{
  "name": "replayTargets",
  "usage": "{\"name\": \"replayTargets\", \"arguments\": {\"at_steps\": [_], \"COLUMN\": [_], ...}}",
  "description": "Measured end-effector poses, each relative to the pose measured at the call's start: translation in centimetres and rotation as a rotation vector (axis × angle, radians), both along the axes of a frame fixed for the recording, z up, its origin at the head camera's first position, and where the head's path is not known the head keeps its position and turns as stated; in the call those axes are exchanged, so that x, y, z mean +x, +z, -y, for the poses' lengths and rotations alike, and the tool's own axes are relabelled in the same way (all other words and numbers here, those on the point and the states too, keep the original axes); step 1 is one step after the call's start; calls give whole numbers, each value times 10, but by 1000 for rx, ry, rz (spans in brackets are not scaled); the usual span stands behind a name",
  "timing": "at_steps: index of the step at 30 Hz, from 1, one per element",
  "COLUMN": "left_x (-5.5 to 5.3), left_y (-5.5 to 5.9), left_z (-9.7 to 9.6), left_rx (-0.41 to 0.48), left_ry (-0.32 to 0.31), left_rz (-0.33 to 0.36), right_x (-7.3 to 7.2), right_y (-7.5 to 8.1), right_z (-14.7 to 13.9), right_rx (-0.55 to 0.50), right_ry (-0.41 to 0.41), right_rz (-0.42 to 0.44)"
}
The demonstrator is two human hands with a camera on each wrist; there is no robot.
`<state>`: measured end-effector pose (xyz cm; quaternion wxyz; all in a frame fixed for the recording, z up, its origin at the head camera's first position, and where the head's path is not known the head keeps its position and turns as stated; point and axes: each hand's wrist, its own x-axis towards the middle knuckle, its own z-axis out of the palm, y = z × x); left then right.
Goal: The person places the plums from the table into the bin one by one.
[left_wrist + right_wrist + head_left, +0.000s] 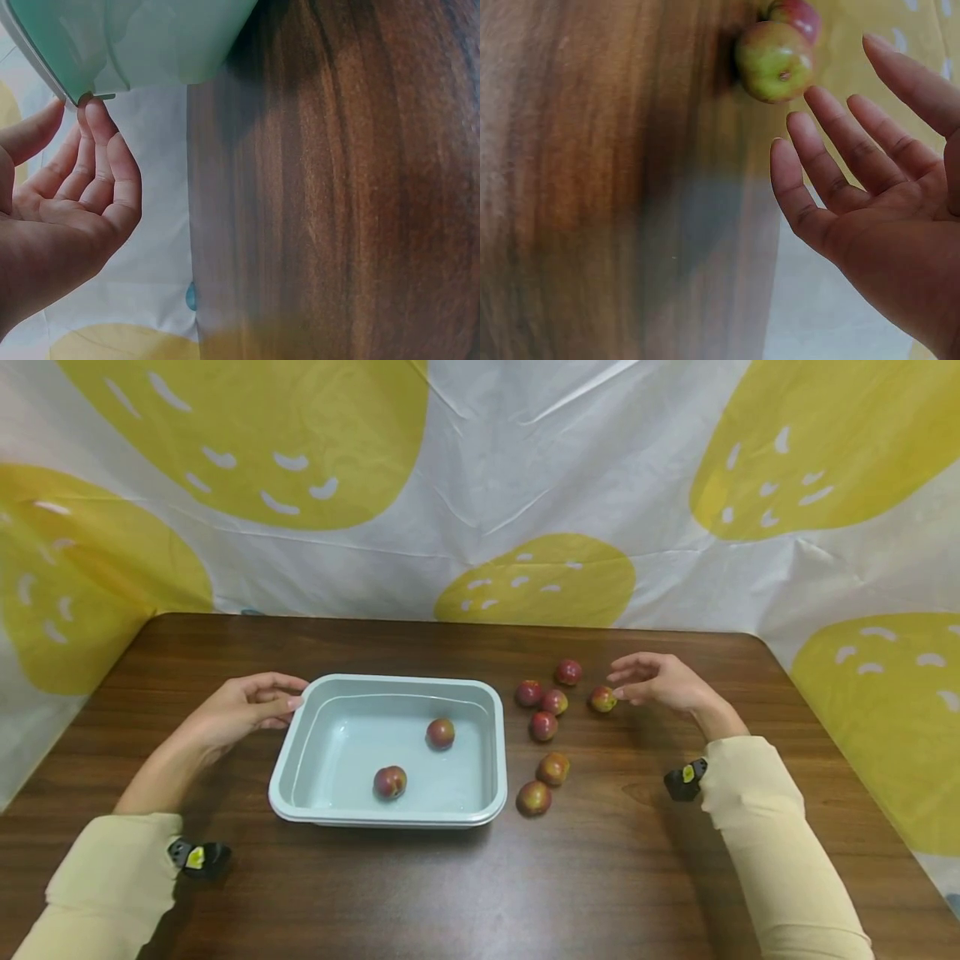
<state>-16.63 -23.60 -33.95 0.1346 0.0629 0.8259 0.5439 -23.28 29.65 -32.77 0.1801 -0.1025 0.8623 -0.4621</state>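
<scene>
Head view: yellow-patterned sheet (540, 485) behind a brown wooden table (600, 868), whose pale basin (337, 760) the left hand (242, 706) pinches at its left side, while the loose-fingered, empty right hand (663, 681) seemingly reaches for a reddish fruit (602, 700) just beside its fingertips, calling for a gentle pinch.

The left hand (255, 708) seemingly pinches; the right hand (667, 683) reaches, fingers (855, 142) loosely spread.

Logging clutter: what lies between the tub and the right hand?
In the head view, several fruits lie on the table between the tub and the right hand, one close by it.
</scene>
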Motion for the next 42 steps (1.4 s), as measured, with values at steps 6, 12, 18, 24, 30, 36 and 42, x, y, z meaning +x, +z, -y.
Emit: {"name": "replayTargets", "arguments": {"at_steps": [6,12,18,24,30,36,42], "left_x": [1,1,1,1,1,1,0], "left_y": [0,2,2,1,2,2,1], "left_z": [-1,-1,0,0,0,0,0], "left_rx": [1,-9,-11,-9,-15,-18,-11], "left_ry": [7,9,9,6,7,8,5], "left_rz": [6,4,13,13,17,18,16], "right_x": [-1,-3,-4,-4,-1,-1,0], "right_y": [-11,-20,-25,-26,-25,-24,-23], "right_z": [0,2,3,4,5,5,4], "right_rx": [-38,-67,-28,-23,-23,-22,-35], "right_ry": [-29,-55,-61,-73,-77,-89,-88], "right_rz": [2,17,11,13,10,21,35]}}
